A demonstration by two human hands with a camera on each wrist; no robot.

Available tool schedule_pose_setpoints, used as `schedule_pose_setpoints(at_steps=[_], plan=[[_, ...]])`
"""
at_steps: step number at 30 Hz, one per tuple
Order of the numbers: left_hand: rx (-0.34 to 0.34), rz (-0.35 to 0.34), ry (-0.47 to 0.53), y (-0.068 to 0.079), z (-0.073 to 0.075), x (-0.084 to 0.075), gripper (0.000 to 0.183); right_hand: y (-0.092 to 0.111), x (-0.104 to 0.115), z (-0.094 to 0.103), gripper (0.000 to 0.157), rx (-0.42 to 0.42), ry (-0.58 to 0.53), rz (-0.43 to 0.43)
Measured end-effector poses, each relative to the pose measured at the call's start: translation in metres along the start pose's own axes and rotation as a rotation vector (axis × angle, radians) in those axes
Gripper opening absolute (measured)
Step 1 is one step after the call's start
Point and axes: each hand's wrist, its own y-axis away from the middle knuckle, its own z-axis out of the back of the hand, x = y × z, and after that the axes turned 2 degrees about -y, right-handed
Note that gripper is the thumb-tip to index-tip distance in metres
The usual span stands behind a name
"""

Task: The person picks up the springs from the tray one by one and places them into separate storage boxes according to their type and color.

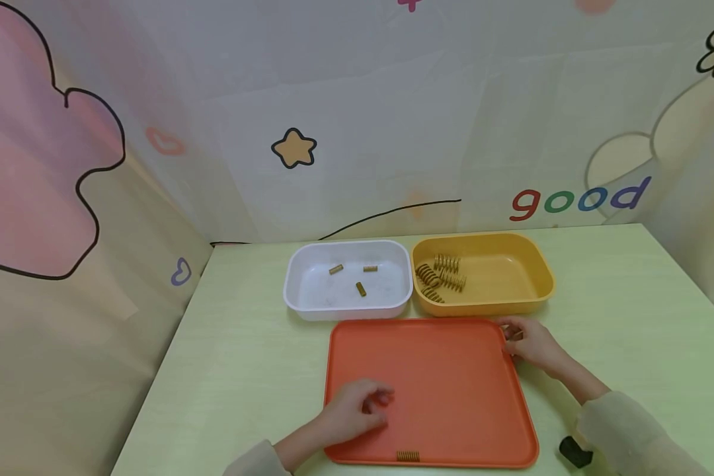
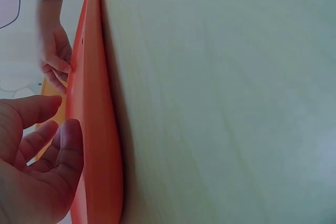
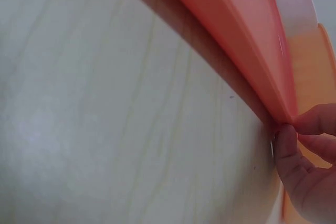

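Note:
An orange-red tray (image 1: 434, 390) lies on the table in front of the two bins. My right hand (image 1: 531, 344) pinches its rim near the back right corner, thumb and fingertips at the edge in the right wrist view. Over the left part of the tray hovers my left hand (image 1: 357, 411), its fingers loosely bent with a gap between thumb and fingertips (image 2: 71, 135) and nothing held. One brass-coloured coil spring (image 1: 408, 456) rests against the tray's front rim.
Behind the tray, a white bin (image 1: 300, 291) holds 3 small springs. The yellow bin (image 1: 512, 307) beside it has several larger springs (image 1: 447, 263) toward its left end. A black object (image 1: 575, 453) sits by the right sleeve. A printed cloth hangs along the table's back edge.

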Motion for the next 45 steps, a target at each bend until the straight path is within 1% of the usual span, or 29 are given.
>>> schedule_pose_setpoints(at_steps=[6,10,16,21,23,25,27,30,35,37,45], plan=[[0.024,0.012,0.013,0.001,-0.001,-0.001,0.036,0.000,0.000,0.000,0.045,0.003,-0.005,0.006],[0.037,-0.012,0.026,0.002,-0.004,0.000,0.038,0.000,0.000,0.000,0.045,0.000,0.000,0.004],[0.072,-0.045,0.014,0.003,-0.010,0.003,0.038,0.000,0.000,-0.001,0.043,-0.006,0.002,0.008],[0.115,-0.026,0.028,0.004,-0.012,-0.001,0.037,0.001,0.001,-0.001,0.042,-0.005,0.007,0.010],[0.128,-0.008,0.038,0.004,-0.013,-0.003,0.037,0.001,0.001,-0.001,0.043,-0.006,0.006,0.010],[0.134,-0.005,0.032,0.005,-0.013,-0.005,0.037,0.001,0.002,-0.001,0.043,-0.007,0.004,0.008],[0.135,-0.012,0.025,0.005,-0.014,-0.005,0.037,0.001,0.001,-0.001,0.043,-0.008,0.004,0.007],[0.137,-0.041,0.016,0.005,-0.016,-0.004,0.037,0.000,0.001,-0.001,0.044,-0.008,0.003,0.006],[0.143,-0.076,0.049,0.007,-0.019,-0.002,0.036,0.000,0.000,-0.002,0.044,-0.015,0.003,-0.003],[0.146,-0.086,0.047,0.007,-0.020,-0.002,0.036,0.000,0.000,-0.002,0.044,-0.017,0.001,-0.005],[0.187,-0.080,0.038,0.008,-0.019,-0.006,0.036,0.000,0.001,-0.002,0.043,-0.019,0.003,-0.006]])
